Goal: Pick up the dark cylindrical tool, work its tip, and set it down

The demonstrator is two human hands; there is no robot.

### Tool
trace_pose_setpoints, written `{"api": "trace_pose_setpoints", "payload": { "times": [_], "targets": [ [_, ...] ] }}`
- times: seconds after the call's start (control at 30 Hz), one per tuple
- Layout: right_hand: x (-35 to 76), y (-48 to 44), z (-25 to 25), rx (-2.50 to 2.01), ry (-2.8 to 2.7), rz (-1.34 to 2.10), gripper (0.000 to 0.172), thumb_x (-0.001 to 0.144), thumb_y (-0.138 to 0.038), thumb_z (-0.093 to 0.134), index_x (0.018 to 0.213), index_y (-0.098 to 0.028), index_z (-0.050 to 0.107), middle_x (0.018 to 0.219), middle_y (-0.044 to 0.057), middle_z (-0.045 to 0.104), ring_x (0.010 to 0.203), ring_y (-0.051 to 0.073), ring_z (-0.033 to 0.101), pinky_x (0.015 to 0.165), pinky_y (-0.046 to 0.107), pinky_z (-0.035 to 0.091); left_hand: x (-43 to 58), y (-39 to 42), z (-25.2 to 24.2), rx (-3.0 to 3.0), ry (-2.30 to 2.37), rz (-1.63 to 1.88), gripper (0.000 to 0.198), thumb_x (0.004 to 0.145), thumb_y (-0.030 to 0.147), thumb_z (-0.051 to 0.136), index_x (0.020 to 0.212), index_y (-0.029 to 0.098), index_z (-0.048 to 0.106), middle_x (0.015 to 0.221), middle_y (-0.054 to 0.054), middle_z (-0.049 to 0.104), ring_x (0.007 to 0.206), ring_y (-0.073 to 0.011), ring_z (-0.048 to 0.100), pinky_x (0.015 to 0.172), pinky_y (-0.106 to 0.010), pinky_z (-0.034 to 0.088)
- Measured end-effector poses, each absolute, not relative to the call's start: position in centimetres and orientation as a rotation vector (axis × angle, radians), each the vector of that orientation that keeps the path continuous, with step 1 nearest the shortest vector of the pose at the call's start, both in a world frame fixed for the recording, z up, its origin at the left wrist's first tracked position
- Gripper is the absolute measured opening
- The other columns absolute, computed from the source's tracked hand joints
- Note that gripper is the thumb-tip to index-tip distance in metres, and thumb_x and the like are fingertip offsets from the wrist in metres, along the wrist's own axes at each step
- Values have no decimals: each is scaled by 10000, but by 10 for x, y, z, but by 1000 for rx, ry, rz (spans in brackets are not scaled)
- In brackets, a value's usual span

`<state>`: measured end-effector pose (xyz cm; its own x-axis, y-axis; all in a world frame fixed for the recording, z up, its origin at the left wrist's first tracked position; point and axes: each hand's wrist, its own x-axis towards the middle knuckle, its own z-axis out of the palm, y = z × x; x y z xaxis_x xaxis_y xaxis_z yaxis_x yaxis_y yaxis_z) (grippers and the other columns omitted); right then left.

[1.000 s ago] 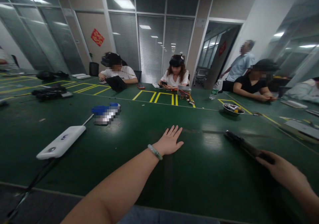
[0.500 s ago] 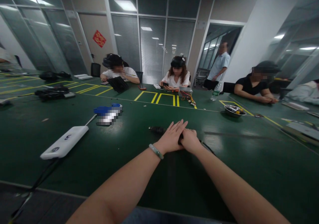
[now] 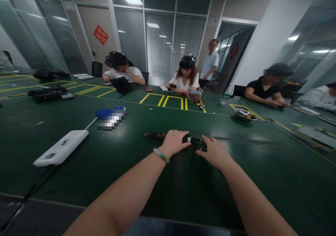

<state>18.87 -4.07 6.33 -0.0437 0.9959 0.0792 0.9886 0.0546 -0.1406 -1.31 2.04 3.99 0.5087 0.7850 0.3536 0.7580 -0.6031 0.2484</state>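
A long black tool [image 3: 157, 135] lies across the green table [image 3: 183, 194] just ahead of me. My left hand [image 3: 174, 142], with a pale green bracelet on the wrist, is curled over the middle of the tool and grips it. My right hand [image 3: 213, 151] rests beside it at the tool's right end, fingers bent and touching the black part there. The tool's left end sticks out past my left hand.
A white power bank [image 3: 61, 152] with a cable lies at the left, with a blue-topped item [image 3: 110, 116] behind it. A metal bowl [image 3: 244, 115] and a water bottle [image 3: 226, 95] stand at the right. Several people sit along the far edge; one stands by the door.
My right hand brought the black tool from the right to the middle, where both hands met. Now my left hand has closed over it and my right has slid to its right end.
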Motion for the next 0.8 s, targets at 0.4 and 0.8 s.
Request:
{"api": "trace_pose_setpoints", "payload": {
  "times": [0.4,0.8],
  "targets": [
    [194,-40,47,-2438,-1957,-13,279,949,-97,266,1109,-76,493,1022,233,622,957,281,637,748,339,470,-11,16,49,2661,1340,588,514,893,610,465,1307,313,528,1233,-20,623,1122,-239,559,954,-378,377],
    [248,10,47,-2114,-2137,-40,254,977,-427,417,1020,-212,546,1033,56,644,938,204,598,766,293,411,-8,15,52,2676,1374,592,463,886,602,468,1227,310,578,1172,-15,646,1073,-235,583,931,-379,391]
  ]
}}
